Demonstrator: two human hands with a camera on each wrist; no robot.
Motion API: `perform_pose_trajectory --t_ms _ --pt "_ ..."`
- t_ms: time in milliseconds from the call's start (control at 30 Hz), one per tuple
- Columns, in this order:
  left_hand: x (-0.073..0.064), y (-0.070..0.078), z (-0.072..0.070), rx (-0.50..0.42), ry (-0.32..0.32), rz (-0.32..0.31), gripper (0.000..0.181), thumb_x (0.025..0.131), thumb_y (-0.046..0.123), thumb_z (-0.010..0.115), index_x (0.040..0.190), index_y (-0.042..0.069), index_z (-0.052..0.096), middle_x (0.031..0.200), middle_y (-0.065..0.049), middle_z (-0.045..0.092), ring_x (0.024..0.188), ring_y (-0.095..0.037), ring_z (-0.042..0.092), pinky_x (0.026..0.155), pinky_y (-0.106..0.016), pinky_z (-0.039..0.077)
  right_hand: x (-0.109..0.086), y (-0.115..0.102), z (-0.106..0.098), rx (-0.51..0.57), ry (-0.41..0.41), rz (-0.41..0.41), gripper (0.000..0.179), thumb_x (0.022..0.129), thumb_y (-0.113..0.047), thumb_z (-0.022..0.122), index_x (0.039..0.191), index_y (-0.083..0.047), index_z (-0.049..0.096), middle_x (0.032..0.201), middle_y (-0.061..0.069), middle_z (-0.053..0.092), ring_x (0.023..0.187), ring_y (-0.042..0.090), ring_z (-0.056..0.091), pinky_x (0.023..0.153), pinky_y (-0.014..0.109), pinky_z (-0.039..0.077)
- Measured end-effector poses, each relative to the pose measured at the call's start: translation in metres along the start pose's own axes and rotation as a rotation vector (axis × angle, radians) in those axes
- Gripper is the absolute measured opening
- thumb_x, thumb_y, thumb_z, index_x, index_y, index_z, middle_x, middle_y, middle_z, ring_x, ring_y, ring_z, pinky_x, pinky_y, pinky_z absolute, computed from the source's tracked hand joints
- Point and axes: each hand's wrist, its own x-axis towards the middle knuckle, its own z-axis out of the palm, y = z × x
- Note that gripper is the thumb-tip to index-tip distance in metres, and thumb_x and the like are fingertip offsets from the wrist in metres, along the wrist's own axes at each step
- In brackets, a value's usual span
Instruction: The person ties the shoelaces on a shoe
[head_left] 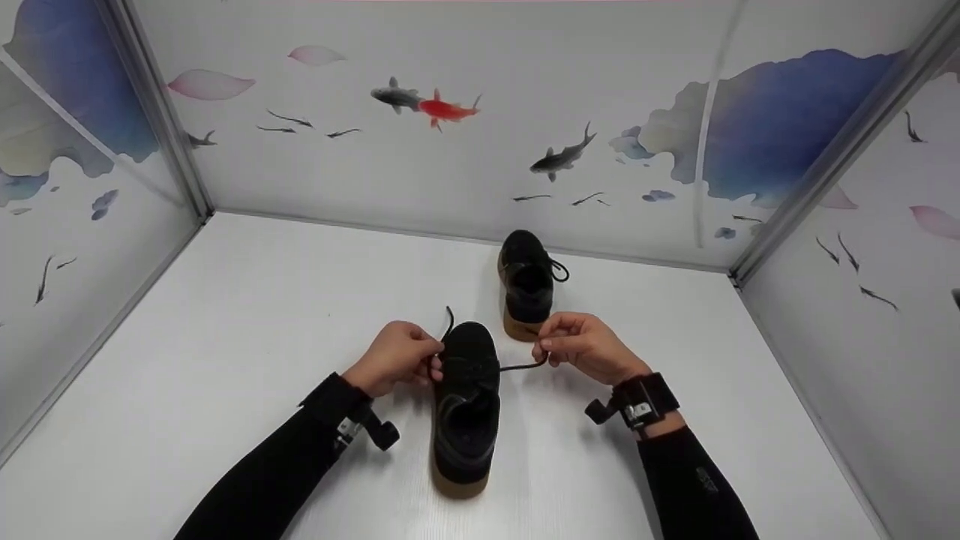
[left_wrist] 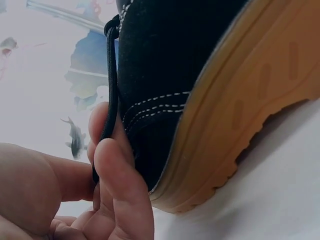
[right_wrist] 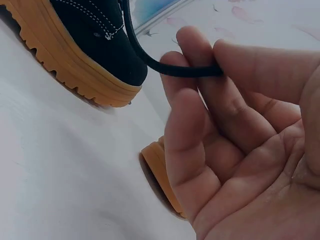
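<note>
A black shoe (head_left: 466, 420) with a tan sole (left_wrist: 200, 135) stands on the white surface, toe pointing away from me. On its left side my left hand (head_left: 397, 356) pinches one black shoelace (left_wrist: 112, 85), close against the shoe's side; the lace's loose end sticks up past the fingers. Out to the right, my right hand (head_left: 589, 346) pinches the other shoelace end (right_wrist: 175, 70) between thumb and fingers. That lace runs from the shoe's lacing across to the hand, sagging slightly in the right wrist view.
A second black shoe (head_left: 527, 277), its lace tied in a loop at the right, stands farther back near the rear wall. White panels printed with fish (head_left: 446, 110) and petals enclose the white surface (head_left: 300, 285) at the back and both sides.
</note>
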Motion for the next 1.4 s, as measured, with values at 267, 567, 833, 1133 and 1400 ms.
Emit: perform_pose_trajectory --t_ms 267,567,833,1133,1400 --pt "-0.001 0.000 0.000 0.013 0.014 0.029 0.012 0.102 0.004 0.068 0.097 -0.005 0.074 0.075 -0.009 0.072 0.061 -0.013 0.073 0.054 -0.025 0.060 0.003 -0.004 0.007 -0.099 0.098 0.046 0.012 0.103 0.002 0.075 0.108 -0.005 0.066 0.103 0.017 0.083 0.097 0.024 0.081 0.077 0.031 0.062" --pt "0.000 0.001 0.000 0.013 0.001 0.030 0.012 0.102 0.004 0.069 0.097 -0.005 0.075 0.074 -0.008 0.072 0.061 -0.013 0.073 0.053 -0.024 0.060 0.003 -0.010 0.004 -0.237 0.159 0.022 0.022 0.106 -0.008 0.076 0.119 0.007 0.068 0.108 0.020 0.082 0.101 0.026 0.080 0.079 0.031 0.063" --pt "-0.001 -0.001 0.001 -0.001 -0.006 0.033 0.012 0.102 0.003 0.066 0.099 -0.007 0.072 0.074 -0.008 0.071 0.062 -0.013 0.073 0.053 -0.023 0.058 0.009 -0.016 0.011 -0.232 0.325 -0.006 0.018 0.104 -0.011 0.079 0.111 0.005 0.073 0.110 0.028 0.076 0.090 0.025 0.073 0.070 0.028 0.059" --pt "0.001 -0.002 0.002 0.002 0.003 0.040 0.011 0.101 0.003 0.067 0.097 -0.006 0.072 0.073 -0.008 0.070 0.061 -0.012 0.072 0.052 -0.023 0.058 0.039 -0.041 0.031 -0.315 0.369 0.013 0.012 0.104 -0.008 0.077 0.108 0.002 0.074 0.098 0.024 0.071 0.074 0.020 0.067 0.065 0.031 0.059" --pt "0.000 -0.001 0.002 0.017 0.009 0.048 0.014 0.102 0.003 0.066 0.097 -0.007 0.074 0.072 -0.007 0.071 0.059 -0.011 0.071 0.051 -0.023 0.058 0.081 -0.080 0.070 -0.325 0.310 -0.105 0.022 0.107 -0.012 0.074 0.122 0.004 0.076 0.104 0.019 0.077 0.089 0.024 0.077 0.081 0.035 0.066"
